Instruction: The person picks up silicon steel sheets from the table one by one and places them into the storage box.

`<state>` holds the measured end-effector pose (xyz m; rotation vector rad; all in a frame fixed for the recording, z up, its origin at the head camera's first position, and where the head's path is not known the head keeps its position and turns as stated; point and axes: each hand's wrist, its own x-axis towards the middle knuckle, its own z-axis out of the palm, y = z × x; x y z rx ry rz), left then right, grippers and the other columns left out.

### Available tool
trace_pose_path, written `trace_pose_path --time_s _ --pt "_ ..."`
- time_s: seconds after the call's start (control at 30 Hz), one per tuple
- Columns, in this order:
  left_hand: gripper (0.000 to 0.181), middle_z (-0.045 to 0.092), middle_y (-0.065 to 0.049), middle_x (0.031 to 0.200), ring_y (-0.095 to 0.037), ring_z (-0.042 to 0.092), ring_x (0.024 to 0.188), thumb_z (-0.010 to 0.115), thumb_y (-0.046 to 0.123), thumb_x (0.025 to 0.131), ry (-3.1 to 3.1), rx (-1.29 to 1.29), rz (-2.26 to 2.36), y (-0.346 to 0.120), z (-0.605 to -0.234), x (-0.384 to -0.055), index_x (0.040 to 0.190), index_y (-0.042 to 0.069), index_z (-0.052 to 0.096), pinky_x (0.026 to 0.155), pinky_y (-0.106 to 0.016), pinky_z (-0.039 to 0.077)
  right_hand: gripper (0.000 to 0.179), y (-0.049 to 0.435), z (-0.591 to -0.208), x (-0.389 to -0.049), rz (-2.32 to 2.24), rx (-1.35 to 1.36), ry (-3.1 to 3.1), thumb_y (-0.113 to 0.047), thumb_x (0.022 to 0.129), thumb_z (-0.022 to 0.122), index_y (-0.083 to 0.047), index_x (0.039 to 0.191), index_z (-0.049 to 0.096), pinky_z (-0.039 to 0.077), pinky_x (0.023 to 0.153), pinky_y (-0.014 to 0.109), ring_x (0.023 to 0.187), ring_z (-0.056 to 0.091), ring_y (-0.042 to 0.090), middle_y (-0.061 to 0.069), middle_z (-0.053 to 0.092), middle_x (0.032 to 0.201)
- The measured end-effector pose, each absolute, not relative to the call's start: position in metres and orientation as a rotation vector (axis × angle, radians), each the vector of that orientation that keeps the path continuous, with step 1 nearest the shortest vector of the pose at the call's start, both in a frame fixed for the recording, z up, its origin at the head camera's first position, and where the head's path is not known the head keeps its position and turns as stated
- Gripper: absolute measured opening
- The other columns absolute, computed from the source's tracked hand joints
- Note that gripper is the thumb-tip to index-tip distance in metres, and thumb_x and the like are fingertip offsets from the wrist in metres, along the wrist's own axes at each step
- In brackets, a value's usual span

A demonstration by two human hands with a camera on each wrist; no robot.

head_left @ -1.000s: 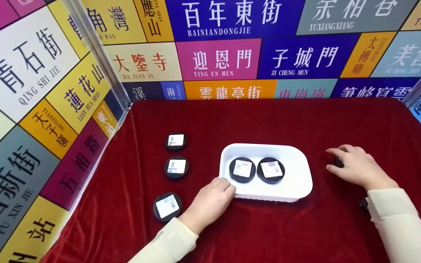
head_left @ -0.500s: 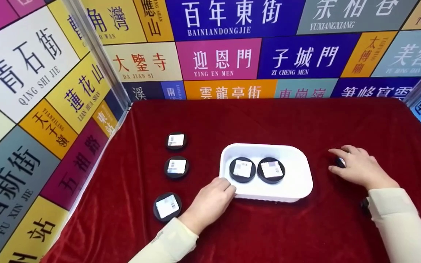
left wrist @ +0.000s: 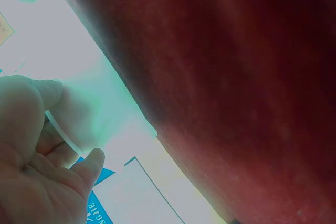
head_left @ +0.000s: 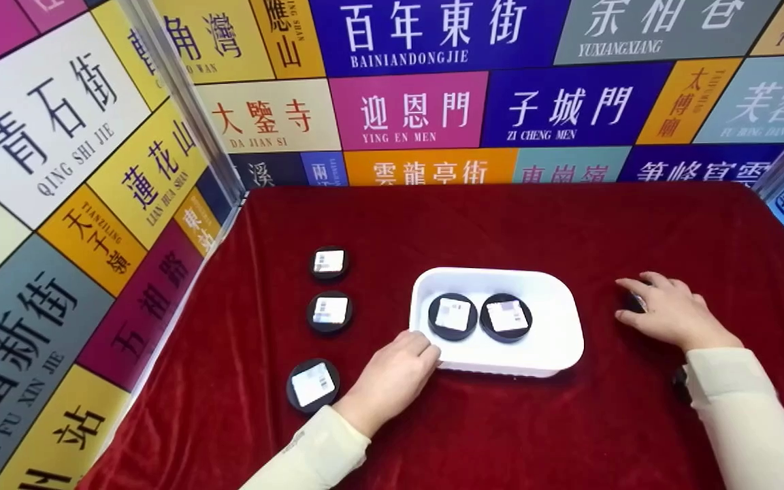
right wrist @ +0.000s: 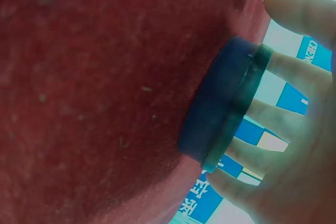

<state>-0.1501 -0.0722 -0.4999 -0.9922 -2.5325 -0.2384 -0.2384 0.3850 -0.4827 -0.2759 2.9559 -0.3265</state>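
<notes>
Shifted slightly rightward is the right hand (head_left: 671,313); the black disc (head_left: 635,303) is framed by its spread fingers (right wrist: 295,73), frame-right of the white tub (head_left: 557,320) pinched by the left hand (head_left: 392,378).

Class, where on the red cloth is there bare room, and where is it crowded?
Bare: cloth behind the white tray, and between tray and right hand. Crowded: around the left hand, between tray and the front-left black disc.
</notes>
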Motion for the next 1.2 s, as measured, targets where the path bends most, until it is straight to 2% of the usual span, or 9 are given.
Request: trace_pose_path --time_s 0.4,0.7,0.93,1.2 --pt "0.015 0.061 0.002 0.087 -0.016 0.060 0.089 0.061 0.021 0.100 -2.526 -0.992 -0.244 -0.0729 -0.4999 -0.1490 0.087 0.014 0.062 0.078 -0.027 0.053 0.065 0.3862 -0.4863 -0.2398 -0.356 -0.283 2.931 -0.039 0.094 0.063 -0.004 0.147 0.046 0.033 0.092 0.081 0.126 0.031 0.067 0.037 0.031 0.148" --pt "0.016 0.061 0.002 0.087 -0.016 0.060 0.088 0.060 0.021 0.100 -2.519 -0.992 -0.245 -0.0715 -0.4993 -0.1504 0.086 0.014 0.061 0.078 -0.027 0.053 0.057 0.3891 -0.4855 -0.2403 -0.388 -0.276 2.913 -0.026 0.096 0.058 -0.005 0.147 0.046 0.032 0.093 0.082 0.127 0.029 0.067 0.038 0.029 0.149" --pt "0.015 0.061 0.002 0.088 -0.015 0.060 0.089 0.061 0.022 0.100 -2.517 -0.989 -0.230 -0.0720 -0.4987 -0.1504 0.088 0.013 0.062 0.078 -0.026 0.054 0.056 0.3882 -0.4845 -0.2418 -0.393 -0.263 2.897 -0.024 0.094 0.057 -0.007 0.146 0.046 0.030 0.091 0.083 0.127 0.028 0.067 0.037 0.028 0.149" --pt "0.014 0.061 0.002 0.087 -0.015 0.060 0.089 0.061 0.020 0.100 -2.510 -0.995 -0.224 -0.0719 -0.4988 -0.1499 0.088 0.013 0.062 0.079 -0.026 0.053 0.051 0.3892 -0.4873 -0.2424 -0.398 -0.261 2.907 -0.023 0.092 0.056 -0.007 0.140 0.050 0.032 0.087 0.079 0.124 0.031 0.064 0.035 0.033 0.144"
